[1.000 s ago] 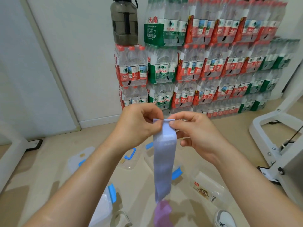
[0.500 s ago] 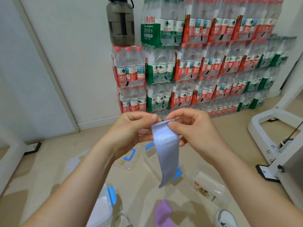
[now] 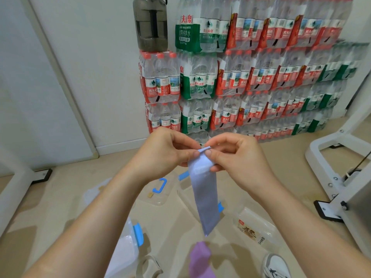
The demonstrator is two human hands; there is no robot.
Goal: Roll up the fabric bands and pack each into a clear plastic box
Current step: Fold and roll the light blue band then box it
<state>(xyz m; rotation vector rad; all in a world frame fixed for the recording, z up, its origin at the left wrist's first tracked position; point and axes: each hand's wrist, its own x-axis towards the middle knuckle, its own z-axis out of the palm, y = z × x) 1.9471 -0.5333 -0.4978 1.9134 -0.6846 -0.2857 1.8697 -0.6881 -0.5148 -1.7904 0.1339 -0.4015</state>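
Note:
A pale blue fabric band (image 3: 205, 195) hangs straight down in front of me. My left hand (image 3: 168, 152) and my right hand (image 3: 234, 155) both pinch its top edge, which is folded over between the fingertips. A purple band (image 3: 199, 259) lies crumpled on the floor below it. Several clear plastic boxes sit on the floor: one with a blue clip (image 3: 128, 247) at lower left, one with a printed label (image 3: 255, 229) at lower right, and an open one (image 3: 186, 189) partly hidden behind the blue band.
A clear lid with a blue handle (image 3: 160, 186) lies on the beige floor. Stacked packs of water bottles (image 3: 241, 81) fill the back wall, with a dark jug (image 3: 151, 23) on top. A white metal frame (image 3: 341, 157) stands at right. A white shoe (image 3: 276, 265) shows at bottom.
The band's top edge has been folded over between my fingertips. The hanging part has shortened and lifted off the purple band, then dropped slightly again.

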